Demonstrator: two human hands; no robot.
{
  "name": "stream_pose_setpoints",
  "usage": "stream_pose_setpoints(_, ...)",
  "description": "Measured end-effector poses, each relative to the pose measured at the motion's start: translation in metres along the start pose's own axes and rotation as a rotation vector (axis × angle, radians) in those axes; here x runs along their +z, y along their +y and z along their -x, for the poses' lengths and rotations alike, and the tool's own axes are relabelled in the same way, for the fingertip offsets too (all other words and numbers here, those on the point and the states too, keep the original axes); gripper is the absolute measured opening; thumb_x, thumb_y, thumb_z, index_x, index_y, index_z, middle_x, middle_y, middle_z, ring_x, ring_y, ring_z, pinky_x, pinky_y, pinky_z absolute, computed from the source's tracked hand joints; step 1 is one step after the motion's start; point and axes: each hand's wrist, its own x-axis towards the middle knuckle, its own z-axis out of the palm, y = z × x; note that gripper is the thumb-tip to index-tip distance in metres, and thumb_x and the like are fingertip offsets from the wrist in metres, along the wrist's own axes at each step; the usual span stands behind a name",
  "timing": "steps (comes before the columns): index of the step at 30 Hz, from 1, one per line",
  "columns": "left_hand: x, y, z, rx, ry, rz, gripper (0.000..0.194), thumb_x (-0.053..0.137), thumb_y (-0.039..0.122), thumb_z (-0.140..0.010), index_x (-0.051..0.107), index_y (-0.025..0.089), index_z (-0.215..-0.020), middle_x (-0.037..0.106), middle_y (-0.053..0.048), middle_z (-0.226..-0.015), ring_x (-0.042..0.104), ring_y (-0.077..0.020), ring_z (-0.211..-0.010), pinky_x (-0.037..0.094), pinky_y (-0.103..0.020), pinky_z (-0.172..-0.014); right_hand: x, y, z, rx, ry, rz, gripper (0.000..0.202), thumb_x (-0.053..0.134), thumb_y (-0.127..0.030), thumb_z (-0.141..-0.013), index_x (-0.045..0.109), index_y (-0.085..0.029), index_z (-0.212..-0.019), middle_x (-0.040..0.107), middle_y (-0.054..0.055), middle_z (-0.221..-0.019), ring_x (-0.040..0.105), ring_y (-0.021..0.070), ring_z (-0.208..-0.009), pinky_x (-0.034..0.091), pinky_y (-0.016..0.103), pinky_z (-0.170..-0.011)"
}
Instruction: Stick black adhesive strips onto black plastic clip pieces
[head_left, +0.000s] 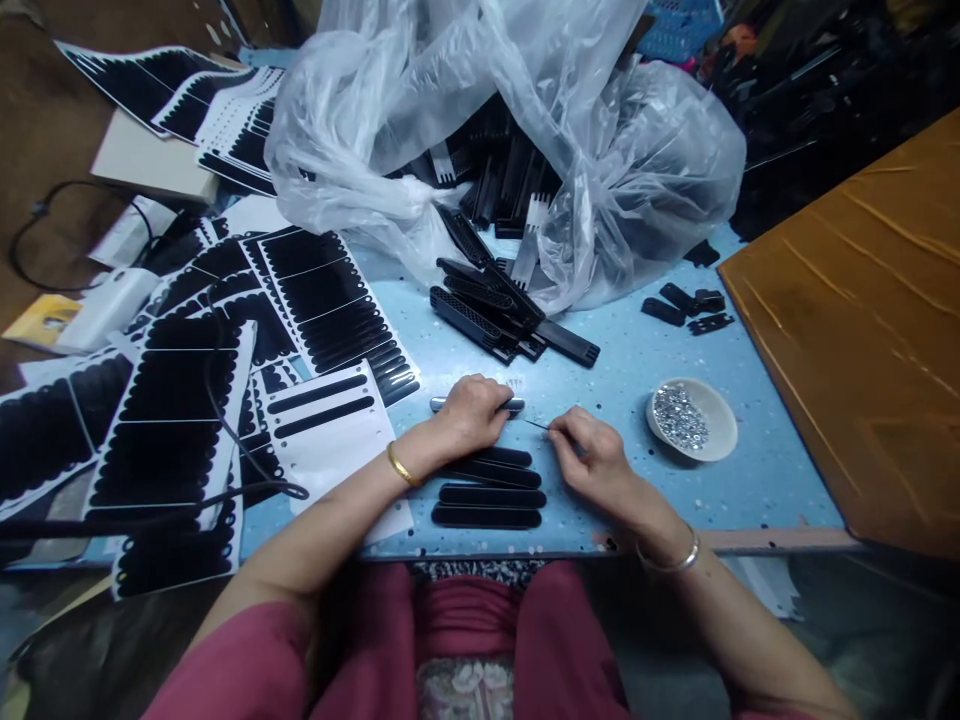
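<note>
My left hand (474, 408) is closed over a black rounded strip-shaped piece (514, 405) lying on the blue table, with its two ends showing on either side of my fingers. My right hand (592, 455) pinches a thin pointed metal tool (535, 424), its tip directed left toward that piece and apart from it. Several similar black pieces (491, 495) lie side by side just below my left hand. To the right of my right hand stands a white bowl (721, 425) holding many small shiny bits (681, 415), too small to name.
Sheets of black adhesive-looking strips (184, 400) cover the left side, crossed by a dark cable (217, 390). A clear plastic bag (652, 180) of black plastic parts (495, 290) spills at the back. Small black pieces (679, 300) and a brown-covered panel (862, 330) are at right.
</note>
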Motion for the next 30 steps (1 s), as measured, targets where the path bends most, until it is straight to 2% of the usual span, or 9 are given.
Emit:
stream_pose_setpoints(2, 0.002, 0.002, 0.001, -0.013, 0.007, -0.024, 0.012, 0.059, 0.018, -0.083, 0.069, 0.014, -0.087, 0.072, -0.010, -0.085, 0.065, -0.0253, -0.083, 0.048, -0.036, -0.079, 0.002, 0.004, 0.002, 0.023, -0.041, 0.069, 0.018, 0.045, -0.018, -0.093, 0.060, -0.019, -0.084, 0.061, 0.004, -0.070, 0.058, 0.0161, -0.062, 0.046, 0.029, -0.061)
stream_pose_setpoints(6, 0.004, 0.004, 0.003, -0.017, 0.043, -0.063, 0.012, 0.056, 0.017, -0.084, 0.067, 0.013, -0.085, 0.070, -0.011, -0.082, 0.064, -0.0253, -0.082, 0.048, -0.037, -0.077, 0.006, 0.016, 0.007, 0.021, -0.205, 0.254, 0.030, 0.039, -0.012, -0.090, 0.066, -0.015, -0.103, 0.064, 0.007, -0.074, 0.058, 0.0186, -0.064, 0.045, 0.030, -0.061)
stream_pose_setpoints(8, 0.004, 0.004, 0.003, -0.010, 0.058, -0.067, 0.012, 0.055, 0.016, -0.084, 0.067, 0.013, -0.083, 0.069, -0.011, -0.079, 0.063, -0.0250, -0.080, 0.047, -0.037, -0.076, 0.007, 0.020, 0.008, 0.010, -0.233, 0.331, 0.031, 0.040, -0.012, -0.089, 0.069, -0.014, -0.100, 0.062, 0.007, -0.069, 0.057, 0.0183, -0.061, 0.043, 0.030, -0.058)
stream_pose_setpoints(10, 0.005, 0.003, 0.003, -0.003, 0.069, -0.065, 0.012, 0.055, 0.015, -0.083, 0.066, 0.013, -0.081, 0.068, -0.010, -0.078, 0.063, -0.0248, -0.078, 0.047, -0.036, -0.074, 0.010, 0.022, 0.007, -0.003, -0.193, 0.342, 0.027, 0.045, -0.017, -0.090, 0.071, -0.015, -0.090, 0.059, 0.006, -0.065, 0.055, 0.0177, -0.059, 0.042, 0.029, -0.058)
stream_pose_setpoints(13, 0.004, 0.003, 0.003, -0.002, 0.074, -0.048, 0.011, 0.055, 0.015, -0.082, 0.066, 0.013, -0.082, 0.068, -0.010, -0.079, 0.062, -0.0246, -0.078, 0.047, -0.036, -0.074, 0.014, 0.018, 0.001, -0.040, -0.056, 0.302, 0.026, 0.049, -0.020, -0.091, 0.070, -0.016, -0.077, 0.057, 0.005, -0.062, 0.055, 0.0169, -0.059, 0.041, 0.029, -0.058)
stream_pose_setpoints(17, 0.004, 0.003, 0.003, -0.008, 0.077, -0.006, 0.011, 0.054, 0.015, -0.083, 0.065, 0.014, -0.083, 0.068, -0.010, -0.079, 0.062, -0.0240, -0.079, 0.047, -0.036, -0.074, 0.013, 0.007, -0.012, -0.032, 0.107, 0.235, 0.020, 0.054, -0.020, -0.089, 0.070, -0.018, -0.078, 0.058, 0.003, -0.062, 0.054, 0.0150, -0.057, 0.040, 0.028, -0.055)
stream_pose_setpoints(22, 0.008, 0.001, 0.002, -0.014, 0.072, 0.014, 0.012, 0.055, 0.018, -0.084, 0.066, 0.014, -0.086, 0.068, -0.011, -0.082, 0.061, -0.0247, -0.081, 0.047, -0.037, -0.076, 0.011, -0.002, -0.024, -0.017, 0.089, 0.180, 0.018, 0.056, -0.021, -0.088, 0.072, -0.020, -0.081, 0.054, 0.001, -0.060, 0.051, 0.0144, -0.055, 0.039, 0.028, -0.053)
stream_pose_setpoints(30, 0.010, -0.001, 0.001, -0.002, 0.061, 0.000, 0.014, 0.054, 0.018, -0.085, 0.067, 0.013, -0.088, 0.068, -0.011, -0.084, 0.061, -0.0249, -0.082, 0.046, -0.037, -0.077, 0.012, -0.005, -0.028, -0.089, 0.077, 0.319, 0.024, 0.054, -0.019, -0.088, 0.071, -0.019, -0.072, 0.048, 0.002, -0.058, 0.046, 0.0144, -0.056, 0.035, 0.029, -0.055)
